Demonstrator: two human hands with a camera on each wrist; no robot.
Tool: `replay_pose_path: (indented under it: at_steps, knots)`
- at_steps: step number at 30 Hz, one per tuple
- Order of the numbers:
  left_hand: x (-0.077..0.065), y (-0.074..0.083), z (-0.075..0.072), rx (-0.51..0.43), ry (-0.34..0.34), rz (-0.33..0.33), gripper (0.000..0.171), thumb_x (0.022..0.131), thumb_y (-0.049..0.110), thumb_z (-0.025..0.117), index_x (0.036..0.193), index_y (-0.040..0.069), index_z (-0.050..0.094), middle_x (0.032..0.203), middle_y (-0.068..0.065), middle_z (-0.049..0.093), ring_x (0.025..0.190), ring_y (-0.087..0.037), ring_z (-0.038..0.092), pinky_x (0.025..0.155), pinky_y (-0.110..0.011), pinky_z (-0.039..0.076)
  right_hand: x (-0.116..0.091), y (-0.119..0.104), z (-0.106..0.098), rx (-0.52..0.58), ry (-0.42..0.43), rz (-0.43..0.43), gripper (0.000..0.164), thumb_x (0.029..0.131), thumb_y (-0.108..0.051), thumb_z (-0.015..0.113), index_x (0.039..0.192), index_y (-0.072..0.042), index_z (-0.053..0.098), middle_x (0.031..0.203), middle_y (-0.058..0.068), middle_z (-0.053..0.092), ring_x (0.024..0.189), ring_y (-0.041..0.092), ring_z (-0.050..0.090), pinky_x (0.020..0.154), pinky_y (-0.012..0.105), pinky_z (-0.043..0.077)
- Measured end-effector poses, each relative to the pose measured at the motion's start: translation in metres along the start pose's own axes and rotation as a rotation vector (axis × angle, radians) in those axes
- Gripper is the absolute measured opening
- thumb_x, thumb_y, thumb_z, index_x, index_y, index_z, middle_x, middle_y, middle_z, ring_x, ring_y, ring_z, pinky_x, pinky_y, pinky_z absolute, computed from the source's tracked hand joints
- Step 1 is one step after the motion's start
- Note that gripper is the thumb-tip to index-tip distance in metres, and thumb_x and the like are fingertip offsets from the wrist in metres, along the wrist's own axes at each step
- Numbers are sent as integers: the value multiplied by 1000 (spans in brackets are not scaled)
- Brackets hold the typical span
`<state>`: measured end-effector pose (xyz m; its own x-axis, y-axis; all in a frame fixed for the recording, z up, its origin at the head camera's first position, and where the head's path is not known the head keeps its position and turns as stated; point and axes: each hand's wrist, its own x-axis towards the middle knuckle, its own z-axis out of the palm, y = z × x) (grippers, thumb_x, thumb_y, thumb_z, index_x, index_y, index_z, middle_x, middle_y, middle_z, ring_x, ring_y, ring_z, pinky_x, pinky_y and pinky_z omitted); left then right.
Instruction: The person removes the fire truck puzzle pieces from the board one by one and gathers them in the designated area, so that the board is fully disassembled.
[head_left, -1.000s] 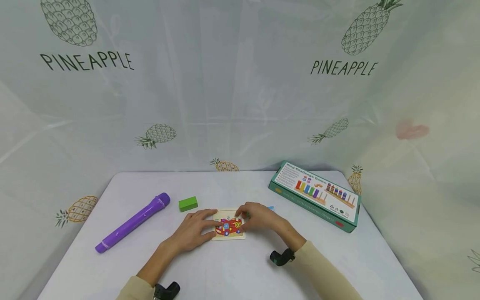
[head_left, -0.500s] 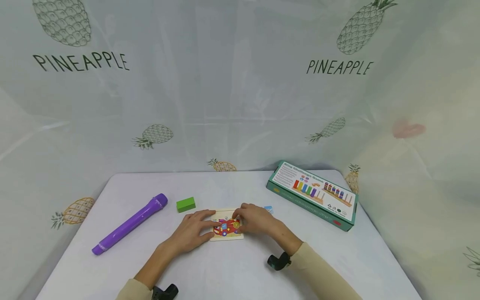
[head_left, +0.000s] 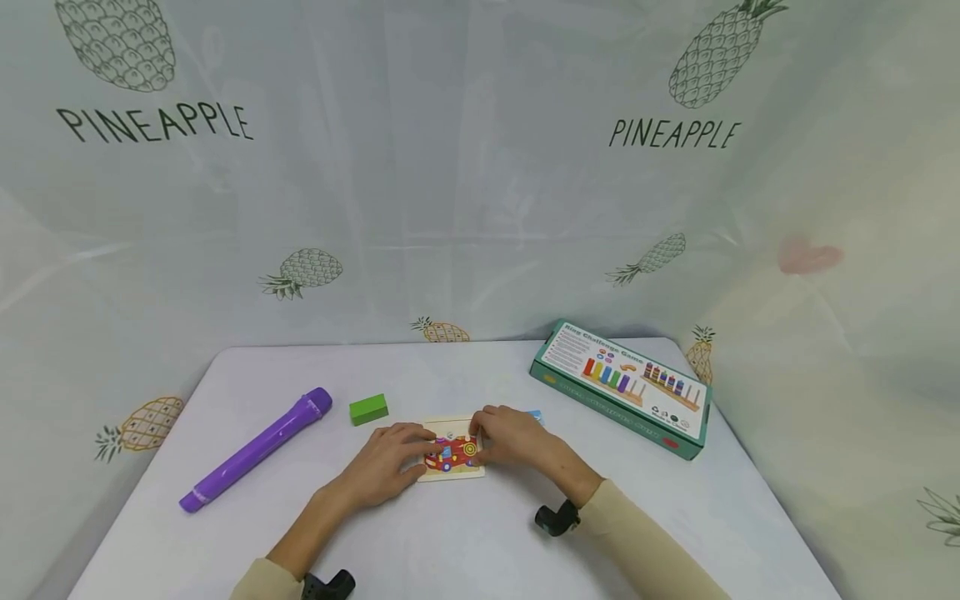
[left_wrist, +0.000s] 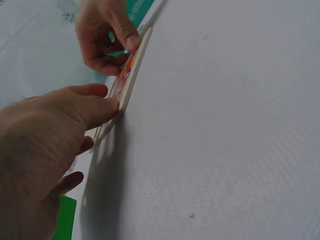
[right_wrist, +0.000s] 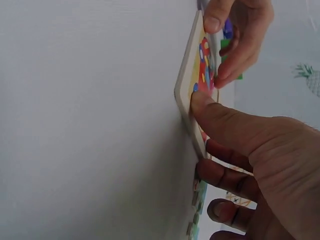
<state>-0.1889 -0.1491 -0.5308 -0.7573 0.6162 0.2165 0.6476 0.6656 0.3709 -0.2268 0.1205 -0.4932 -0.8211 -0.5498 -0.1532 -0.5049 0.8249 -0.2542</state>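
Observation:
A small wooden jigsaw puzzle board (head_left: 453, 454) with a red vehicle picture lies at the middle of the table. My left hand (head_left: 384, 465) holds its left end, thumb by the near corner and forefinger over the picture. At the right end, my right hand (head_left: 513, 437) grips the board. In the right wrist view, the right thumb (right_wrist: 205, 105) presses on the face of the board (right_wrist: 187, 85), with bent fingers by the edge. The hands hide both ends of the picture. A pale blue flat piece (head_left: 536, 415) shows partly behind the right hand.
A green block (head_left: 368, 409) lies beyond the left hand. Farther left is a purple tube-shaped thing (head_left: 258, 450) with a wider end. A green Ring Challenge Game box (head_left: 622, 387) sits at the back right. A pineapple-print curtain (head_left: 450, 167) hangs behind the white table (head_left: 450, 550).
The head view has shifted slightly, so the scene sits a little farther left. The right fingertips have moved slightly rightward on the board; the left hand stays in place.

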Motion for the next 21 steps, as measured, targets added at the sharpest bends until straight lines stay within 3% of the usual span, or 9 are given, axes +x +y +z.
replay_pose_path:
  at_steps: [6, 21]
  knots:
    - [0, 2, 1, 57, -5, 62, 36, 94, 21, 70, 125, 40, 70, 135, 2, 60, 130, -25, 50, 99, -57, 40, 2, 0, -3, 23, -25, -20, 41, 81, -47, 82, 108, -21, 65, 89, -12, 53, 79, 8, 50, 67, 24, 44]
    - [2, 8, 0, 136, -63, 53, 42, 97, 18, 61, 128, 46, 67, 142, 6, 54, 134, -22, 44, 103, -55, 37, 2, 3, -4, 118, -38, -46, 41, 83, -39, 83, 108, -16, 61, 90, -10, 52, 78, 7, 50, 69, 22, 44]
